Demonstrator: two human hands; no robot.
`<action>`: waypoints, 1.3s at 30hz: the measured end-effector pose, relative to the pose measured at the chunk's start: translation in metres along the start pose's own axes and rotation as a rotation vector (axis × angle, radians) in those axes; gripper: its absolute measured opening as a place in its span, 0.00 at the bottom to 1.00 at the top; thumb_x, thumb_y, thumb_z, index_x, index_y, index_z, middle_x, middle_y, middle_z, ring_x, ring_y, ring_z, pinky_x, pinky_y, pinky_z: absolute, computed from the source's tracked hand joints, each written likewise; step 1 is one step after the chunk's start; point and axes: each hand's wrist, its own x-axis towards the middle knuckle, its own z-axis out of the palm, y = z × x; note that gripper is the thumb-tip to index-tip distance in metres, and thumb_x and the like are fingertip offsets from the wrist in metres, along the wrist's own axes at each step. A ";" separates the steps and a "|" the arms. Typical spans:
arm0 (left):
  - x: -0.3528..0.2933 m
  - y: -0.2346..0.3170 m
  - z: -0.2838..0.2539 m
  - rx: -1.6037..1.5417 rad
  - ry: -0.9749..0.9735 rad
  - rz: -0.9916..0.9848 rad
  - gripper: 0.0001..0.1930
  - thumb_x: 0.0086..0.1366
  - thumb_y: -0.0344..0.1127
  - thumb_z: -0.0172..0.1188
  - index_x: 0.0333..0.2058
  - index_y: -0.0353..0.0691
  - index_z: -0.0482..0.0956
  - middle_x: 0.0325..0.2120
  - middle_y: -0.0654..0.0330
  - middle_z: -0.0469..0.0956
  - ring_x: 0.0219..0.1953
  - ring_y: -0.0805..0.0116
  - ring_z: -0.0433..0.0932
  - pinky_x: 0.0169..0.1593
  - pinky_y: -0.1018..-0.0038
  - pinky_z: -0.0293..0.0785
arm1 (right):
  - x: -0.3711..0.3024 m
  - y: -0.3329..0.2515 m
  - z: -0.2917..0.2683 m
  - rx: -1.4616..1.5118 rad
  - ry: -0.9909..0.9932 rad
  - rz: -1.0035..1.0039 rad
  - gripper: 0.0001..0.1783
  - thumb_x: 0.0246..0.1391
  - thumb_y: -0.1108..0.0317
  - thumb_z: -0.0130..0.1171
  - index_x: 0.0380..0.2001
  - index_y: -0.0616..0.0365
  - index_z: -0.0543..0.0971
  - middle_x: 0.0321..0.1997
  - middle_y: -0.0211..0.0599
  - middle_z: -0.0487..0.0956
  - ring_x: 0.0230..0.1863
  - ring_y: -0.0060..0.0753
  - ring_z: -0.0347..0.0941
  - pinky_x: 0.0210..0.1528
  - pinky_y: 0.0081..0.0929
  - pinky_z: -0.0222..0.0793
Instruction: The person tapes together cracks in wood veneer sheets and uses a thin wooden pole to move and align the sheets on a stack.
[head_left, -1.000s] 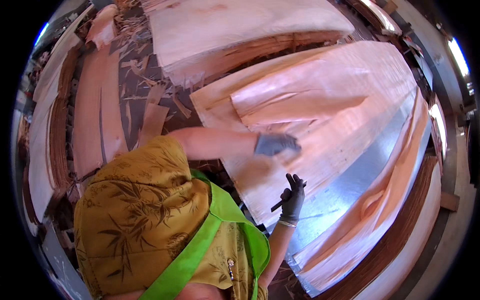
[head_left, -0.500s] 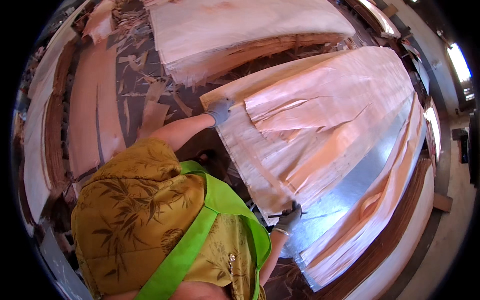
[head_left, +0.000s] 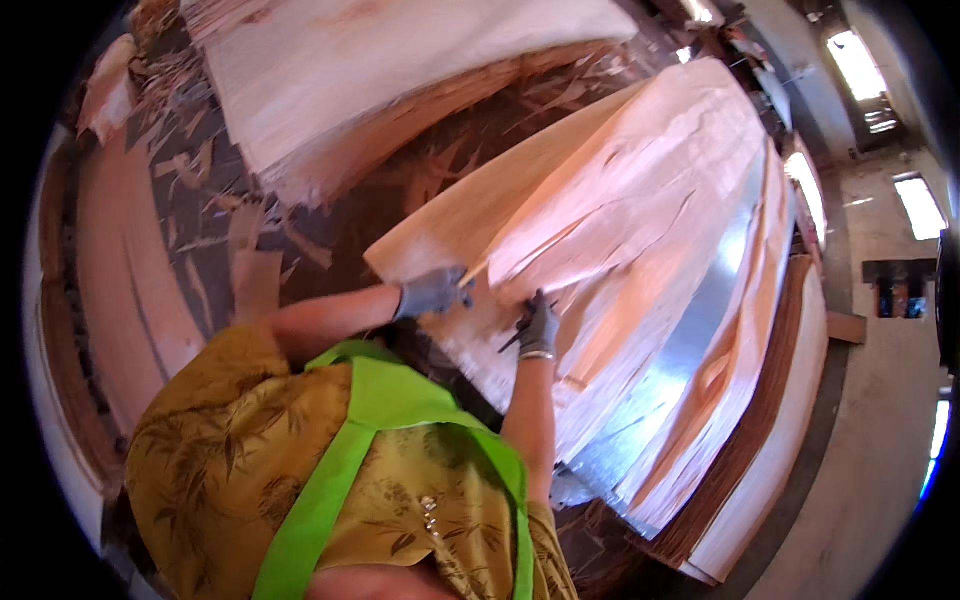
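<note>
Thin wood veneer sheets (head_left: 640,190) lie overlapped on a shiny metal surface (head_left: 655,385). My left hand (head_left: 435,293), in a grey glove, is at the near left edge of the sheets. Its fingers are closed on a narrow veneer strip (head_left: 478,270) beside the torn edge of the upper sheet. Just to the right, my right hand (head_left: 540,328), also gloved, is closed around a slim dark tool (head_left: 511,341), its handle end poking out toward me. The tool's tip is not clear against the veneer.
A thick veneer stack (head_left: 400,70) stands at the far left, with scraps (head_left: 190,165) strewn beside it. Long veneer pieces (head_left: 130,270) lie on the left. A crumpled veneer length (head_left: 715,375) and another stack (head_left: 765,420) run along the right.
My right hand has moved up and inward with the dark tool, close to my left hand. My left hand now holds a narrow strip. The view has shifted to the right.
</note>
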 end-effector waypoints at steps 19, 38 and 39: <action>0.043 -0.013 0.017 -0.530 -0.190 -0.036 0.14 0.62 0.43 0.52 0.37 0.38 0.71 0.26 0.55 0.77 0.13 0.74 0.66 0.17 0.79 0.64 | -0.080 -0.200 -0.068 0.253 -0.073 -0.425 0.08 0.51 0.68 0.56 0.20 0.47 0.71 0.13 0.17 0.65 0.13 0.13 0.60 0.16 0.15 0.58; -0.098 -0.050 -0.062 1.092 0.872 0.383 0.10 0.55 0.36 0.55 0.37 0.43 0.72 0.20 0.51 0.75 0.24 0.50 0.75 0.27 0.58 0.70 | -0.062 -0.023 -0.165 0.029 -0.025 -0.216 0.11 0.47 0.73 0.57 0.15 0.52 0.68 0.08 0.27 0.64 0.06 0.22 0.58 0.08 0.19 0.53; -0.102 -0.063 -0.061 1.067 0.884 0.436 0.11 0.55 0.36 0.55 0.37 0.43 0.72 0.20 0.51 0.75 0.24 0.49 0.75 0.27 0.58 0.70 | -0.064 -0.016 -0.168 0.064 -0.008 -0.182 0.12 0.47 0.73 0.57 0.15 0.53 0.68 0.08 0.27 0.64 0.06 0.22 0.58 0.08 0.20 0.54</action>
